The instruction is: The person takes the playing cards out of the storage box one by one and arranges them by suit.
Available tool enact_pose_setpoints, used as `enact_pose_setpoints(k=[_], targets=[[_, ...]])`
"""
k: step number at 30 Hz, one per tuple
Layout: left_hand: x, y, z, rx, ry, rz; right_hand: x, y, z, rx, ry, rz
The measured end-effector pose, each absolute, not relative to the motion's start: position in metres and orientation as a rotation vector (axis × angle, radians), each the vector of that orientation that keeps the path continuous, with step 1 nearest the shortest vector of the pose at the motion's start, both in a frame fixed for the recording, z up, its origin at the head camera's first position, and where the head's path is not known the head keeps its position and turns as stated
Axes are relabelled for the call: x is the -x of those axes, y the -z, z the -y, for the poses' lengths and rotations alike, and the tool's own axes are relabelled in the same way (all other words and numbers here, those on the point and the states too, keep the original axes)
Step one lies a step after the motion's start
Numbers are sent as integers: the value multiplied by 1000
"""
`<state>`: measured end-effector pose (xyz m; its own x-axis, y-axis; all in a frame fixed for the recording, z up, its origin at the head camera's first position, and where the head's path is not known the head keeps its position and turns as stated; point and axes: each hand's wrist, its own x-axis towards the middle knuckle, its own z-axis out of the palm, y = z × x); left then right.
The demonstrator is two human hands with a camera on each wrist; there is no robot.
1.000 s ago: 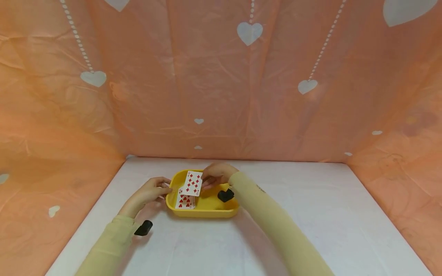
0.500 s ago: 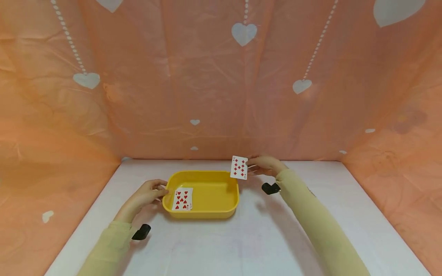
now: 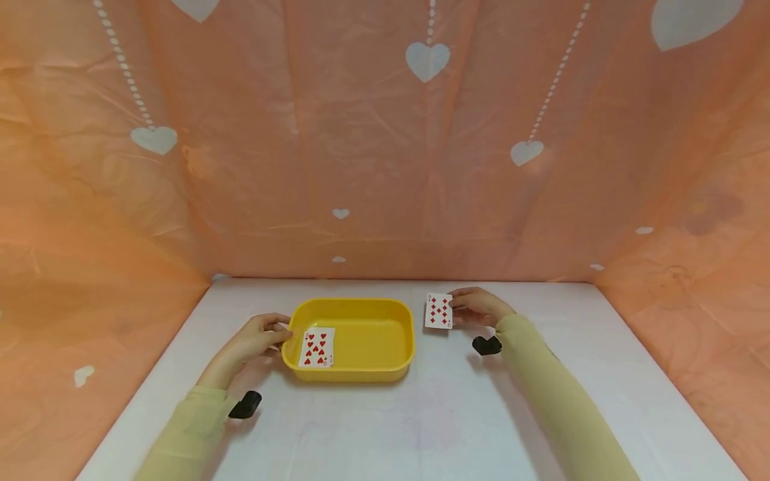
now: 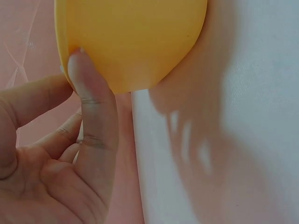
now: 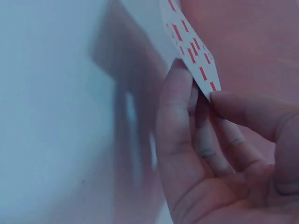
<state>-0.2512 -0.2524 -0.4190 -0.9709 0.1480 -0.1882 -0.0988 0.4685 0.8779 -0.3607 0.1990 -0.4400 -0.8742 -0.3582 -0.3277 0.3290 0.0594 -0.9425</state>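
Note:
My left hand (image 3: 255, 337) pinches the left end of a yellow tray (image 3: 355, 376). In the left wrist view its thumb lies against the tray wall (image 4: 135, 42), and the index fingertip is at the edge. Inside the tray, at the left, a playing card with red hearts (image 3: 316, 347) lies face up; the edge of another card peeks out under it. To the right of the tray, my right hand (image 3: 481, 305) holds a playing card with red diamonds (image 3: 438, 311) by its right edge, face up. The right wrist view shows this card (image 5: 196, 46) between thumb and fingers, above its shadow.
A white tabletop (image 3: 421, 427) spreads under the tray and both arms. Behind it and at both sides hangs a peach curtain (image 3: 373, 160) with white hearts. Each wrist carries a small black device, such as the right one (image 3: 486, 345).
My right hand has carried the diamonds card out from over the tray to the right, then lowered it towards the table. The left hand stays on the tray.

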Motion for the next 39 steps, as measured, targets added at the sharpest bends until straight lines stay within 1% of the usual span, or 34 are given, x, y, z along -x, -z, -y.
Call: enact_pose_setpoints(k=[6,16,25,32,39], targets=[[252,418,251,-34,-1505,-2482,365,446,-187,-42,1837,-1974],[252,419,252,-59,-1515,-2478,364,446,-175,-168,1742,-2194],[253,421,250,-13,-1515,-2481,362,440,-184,-163,1773,-2199],[254,421,252,-16,-1515,-2481,358,410,-191,3,1749,-2251],[252,420,252,-18,-1515,-2472,353,358,-160,238,1799,-2044]])
